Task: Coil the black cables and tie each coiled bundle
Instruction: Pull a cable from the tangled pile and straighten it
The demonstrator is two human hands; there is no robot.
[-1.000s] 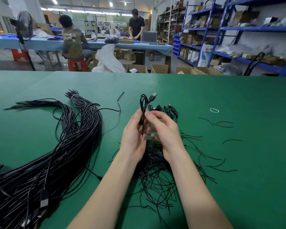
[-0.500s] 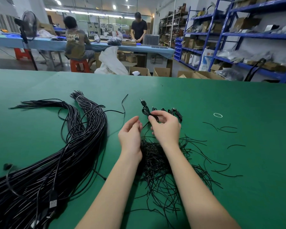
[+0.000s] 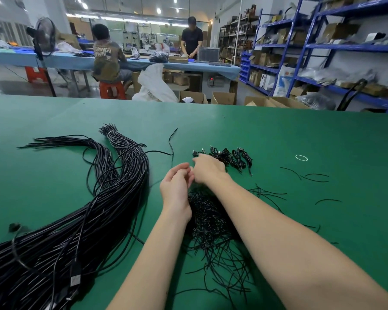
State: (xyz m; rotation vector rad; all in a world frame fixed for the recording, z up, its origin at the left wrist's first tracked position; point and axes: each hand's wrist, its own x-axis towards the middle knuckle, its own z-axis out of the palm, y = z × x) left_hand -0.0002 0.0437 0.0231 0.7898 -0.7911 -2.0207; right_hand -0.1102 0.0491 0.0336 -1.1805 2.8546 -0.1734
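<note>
Head view, nearest zone: your two forearms extend over a loose heap of thin black tie wires (image 3: 213,231) lying on the green table (image 3: 300,135). A large mass of uncoiled black cables (image 3: 76,220) runs from the lower left toward the far left. Your left hand (image 3: 176,186) hovers above the tie wires with fingers loosely curled; nothing visible in it. Your right hand (image 3: 207,168) reaches forward, knuckles up, at the near edge of a row of coiled bundles (image 3: 231,158); you cannot tell whether its fingers grip one. Farther right lies a white rubber band (image 3: 301,157). Beyond the table, two people work at a blue bench (image 3: 54,60).
</note>
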